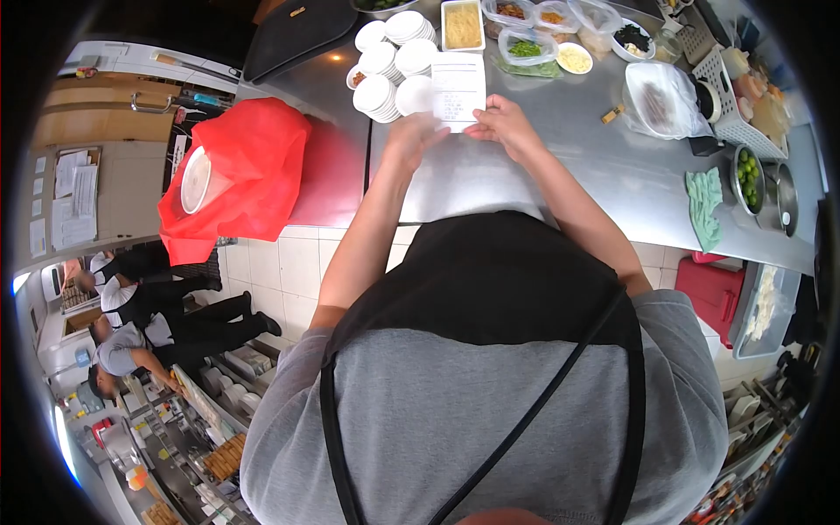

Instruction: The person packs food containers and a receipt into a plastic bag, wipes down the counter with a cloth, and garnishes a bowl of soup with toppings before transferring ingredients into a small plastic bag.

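A white printed order slip (458,92) is held up over the steel counter, just in front of the stacked white lids. My right hand (502,122) pinches its lower right corner between thumb and fingers. At the slip's lower left corner is my left hand (415,138), its thumb tip at the paper's edge. Blur smears the left fingers, so their grip is unclear. Behind the slip, stacks of round white lids or small dishes (376,94) crowd together. A white tub of pale yellow shredded food (462,24) stands just beyond the paper.
On the left lies a red plastic bag (254,162) with a white round container (196,180). Bagged ingredients (525,48) and a clear-wrapped container (656,101) stand to the right, with a green cloth (703,208) and a bowl of green limes (748,175). Several people (131,350) stand far left.
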`<state>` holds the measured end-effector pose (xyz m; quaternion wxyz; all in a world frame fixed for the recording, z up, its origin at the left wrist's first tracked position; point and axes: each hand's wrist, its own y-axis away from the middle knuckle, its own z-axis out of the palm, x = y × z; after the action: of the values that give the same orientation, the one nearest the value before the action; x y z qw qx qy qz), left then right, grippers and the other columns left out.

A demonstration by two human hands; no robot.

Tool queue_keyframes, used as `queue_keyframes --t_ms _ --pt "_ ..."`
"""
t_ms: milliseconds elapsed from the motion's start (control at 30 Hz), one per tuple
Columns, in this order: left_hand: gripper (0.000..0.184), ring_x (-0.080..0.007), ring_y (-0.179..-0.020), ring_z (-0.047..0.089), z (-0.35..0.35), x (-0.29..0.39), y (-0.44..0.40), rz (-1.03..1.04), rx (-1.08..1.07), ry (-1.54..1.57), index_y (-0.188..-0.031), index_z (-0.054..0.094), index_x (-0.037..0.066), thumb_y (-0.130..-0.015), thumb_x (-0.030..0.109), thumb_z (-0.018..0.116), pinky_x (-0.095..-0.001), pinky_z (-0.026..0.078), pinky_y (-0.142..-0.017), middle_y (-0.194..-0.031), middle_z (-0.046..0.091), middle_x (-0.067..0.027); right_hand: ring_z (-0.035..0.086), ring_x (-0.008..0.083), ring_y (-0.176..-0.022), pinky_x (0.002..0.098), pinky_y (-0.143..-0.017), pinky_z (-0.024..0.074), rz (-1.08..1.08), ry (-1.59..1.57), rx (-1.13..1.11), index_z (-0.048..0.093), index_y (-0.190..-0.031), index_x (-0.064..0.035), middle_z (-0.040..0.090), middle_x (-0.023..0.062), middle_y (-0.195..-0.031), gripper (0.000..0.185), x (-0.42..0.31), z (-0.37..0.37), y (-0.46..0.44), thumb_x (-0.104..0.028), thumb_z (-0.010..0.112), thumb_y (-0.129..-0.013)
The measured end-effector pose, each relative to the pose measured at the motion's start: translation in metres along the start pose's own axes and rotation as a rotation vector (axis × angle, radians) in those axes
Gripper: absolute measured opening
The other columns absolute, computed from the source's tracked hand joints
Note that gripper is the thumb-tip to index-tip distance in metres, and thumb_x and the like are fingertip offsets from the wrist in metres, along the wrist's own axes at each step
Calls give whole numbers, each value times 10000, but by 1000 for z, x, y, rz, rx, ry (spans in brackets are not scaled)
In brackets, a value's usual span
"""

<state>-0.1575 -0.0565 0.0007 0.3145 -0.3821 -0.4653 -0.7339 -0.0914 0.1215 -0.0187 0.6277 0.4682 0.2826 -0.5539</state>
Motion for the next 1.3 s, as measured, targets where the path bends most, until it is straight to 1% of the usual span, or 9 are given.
queue_keyframes --t_ms 167,400,467,633,800,933,1000,1133,1300 --pt "134 -188 -810 579 -1 0 5 36 3 -17 -922 513 -52 -812 25 512 -316 514 -765 -863 565 -102 597 139 -618 245 -573 485 -157 251 260 582 -1004 -18 615 70 -847 220 -13 -11 -16 -163 504 -858" --pt "273 -200 -795 569 -33 53 71 417 152 -336 -972 577 10 -709 62 627 -311 462 -714 -875 583 -93 569 303 -804 363 -713 449 -529 1056 124 588 -975 -62 563 129 -916 278 -19 -12 -69 -91 589 -699" --pt "286 -233 -923 548 -58 85 97 960 600 -1122 -955 587 17 -690 82 674 -332 451 -793 -942 591 -108 568 293 -799 361 -707 448 -552 1104 137 584 -967 -52 553 126 -928 268 -16 -5 -72 -81 586 -701" --pt "526 -305 -1116 409 -134 138 151 686 1143 -1410 -1060 545 75 -595 189 763 -415 358 -917 -1140 496 -113 569 240 -791 346 -690 448 -498 1109 179 571 -951 -2 524 112 -940 242 -26 3 -67 -80 576 -721" --pt "509 -314 -1188 344 -194 109 149 336 1053 -1989 -1084 540 78 -639 254 713 -449 273 -994 -1172 456 -128 569 265 -815 357 -699 443 -502 1246 105 578 -932 9 530 117 -962 212 -25 15 -71 -71 561 -736" --pt "345 -276 -1062 486 -208 95 140 566 960 -2033 -1072 548 77 -732 131 566 -447 275 -996 -1026 556 -139 561 359 -852 363 -721 443 -717 1105 276 590 -914 20 593 168 -944 187 -38 12 -64 -38 517 -751" --pt "385 -273 -892 575 -175 98 147 98 542 -1934 -1044 567 47 -664 16 510 -424 297 -997 -839 611 -159 599 332 -790 338 -692 452 -589 1119 285 591 -901 31 617 186 -860 176 -62 18 -50 -25 520 -750" --pt "348 -291 -724 598 -163 86 152 301 550 -1751 -981 586 42 -652 -8 483 -400 366 -927 -689 603 -151 606 151 -743 284 -664 452 -626 1018 268 598 -894 50 649 124 -799 174 -117 81 -14 -8 520 -750" --pt "199 -274 -681 596 -179 71 153 596 472 -1693 -844 571 46 -670 26 476 -410 418 -802 -691 594 -120 600 147 -755 254 -663 466 -700 647 -16 582 -969 39 640 104 -852 230 -147 165 -5 -50 563 -757"
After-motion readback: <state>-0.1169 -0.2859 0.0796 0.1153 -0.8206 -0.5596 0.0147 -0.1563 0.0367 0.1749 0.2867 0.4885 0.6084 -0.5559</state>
